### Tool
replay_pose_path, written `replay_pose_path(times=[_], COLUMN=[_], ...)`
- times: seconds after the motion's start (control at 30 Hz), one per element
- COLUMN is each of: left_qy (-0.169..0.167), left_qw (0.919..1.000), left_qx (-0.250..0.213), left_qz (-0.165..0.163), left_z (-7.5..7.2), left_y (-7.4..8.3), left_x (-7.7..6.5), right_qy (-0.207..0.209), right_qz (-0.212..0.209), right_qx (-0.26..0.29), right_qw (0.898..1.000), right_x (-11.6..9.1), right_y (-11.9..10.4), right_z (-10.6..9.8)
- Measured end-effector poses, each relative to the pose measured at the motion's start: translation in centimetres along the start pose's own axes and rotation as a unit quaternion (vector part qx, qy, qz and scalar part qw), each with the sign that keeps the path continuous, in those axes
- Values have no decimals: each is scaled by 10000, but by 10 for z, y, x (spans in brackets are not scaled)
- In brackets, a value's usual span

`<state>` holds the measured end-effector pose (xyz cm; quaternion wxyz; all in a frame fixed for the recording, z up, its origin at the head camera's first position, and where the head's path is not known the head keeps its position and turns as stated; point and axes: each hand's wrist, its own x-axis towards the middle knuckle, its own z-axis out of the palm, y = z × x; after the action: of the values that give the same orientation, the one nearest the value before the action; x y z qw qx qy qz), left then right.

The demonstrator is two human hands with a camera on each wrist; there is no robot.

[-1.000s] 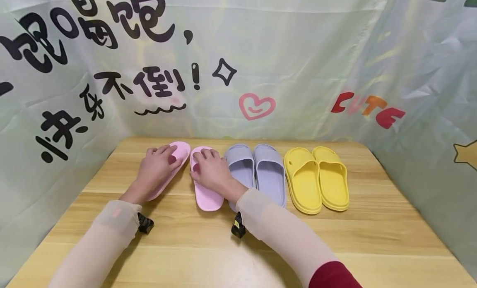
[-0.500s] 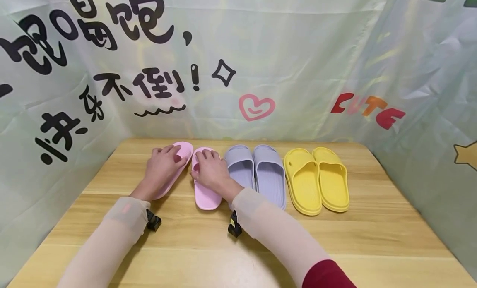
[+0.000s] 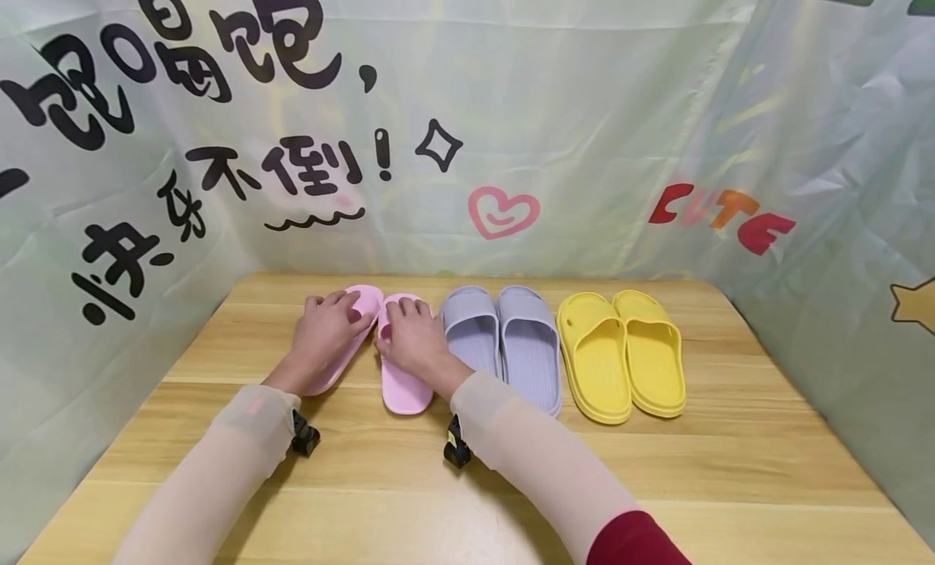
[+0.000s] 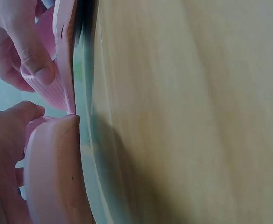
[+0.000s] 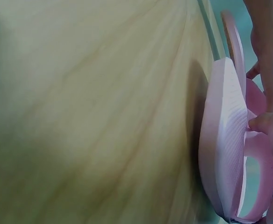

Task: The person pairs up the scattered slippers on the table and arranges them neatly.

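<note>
My left hand (image 3: pixel 329 334) grips the left pink slipper (image 3: pixel 371 297) by its strap, fingers over the top. This slipper is turned at a slant, toe toward the right. Beside it, my right hand (image 3: pixel 418 338) holds the strap of the other pink slipper (image 3: pixel 404 390), which points nearly straight to the back. In the left wrist view the two slippers overlap at one end, and the underside of the left slipper (image 4: pixel 68 172) shows. In the right wrist view a thumb (image 5: pixel 260 123) lies at the strap of the right slipper (image 5: pixel 211 140). The hands cover most of both straps.
A pair of grey-lavender slippers (image 3: pixel 531 346) stands just right of the right hand, partly behind its wrist. Further right is a yellow pair (image 3: pixel 599 362). All lie on a wooden table (image 3: pixel 760 451) edged at the back by a printed cloth (image 3: pixel 599 127).
My left hand has moved right with its pink slipper, narrowing the gap between the pink pair. My right hand and its slipper have barely shifted. The lavender and yellow pairs stay in place.
</note>
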<state>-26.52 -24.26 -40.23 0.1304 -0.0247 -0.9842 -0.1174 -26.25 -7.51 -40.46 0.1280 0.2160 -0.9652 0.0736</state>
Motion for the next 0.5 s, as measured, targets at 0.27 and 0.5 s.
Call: replay_pose_path(times=[0.27,0.5], left_qy=[51,-148], left_qw=[9995,9994], left_qx=[140,189], left_qz=[288,231], left_z=[5,7], left_y=[1,1], left_x=[-3,-3], right_qy=[-14,54], right_qz=[-24,86], right_qx=[1,-127], right_qw=[10000,9999], right_x=[0,0], right_y=[2,0], right_z=[5,10])
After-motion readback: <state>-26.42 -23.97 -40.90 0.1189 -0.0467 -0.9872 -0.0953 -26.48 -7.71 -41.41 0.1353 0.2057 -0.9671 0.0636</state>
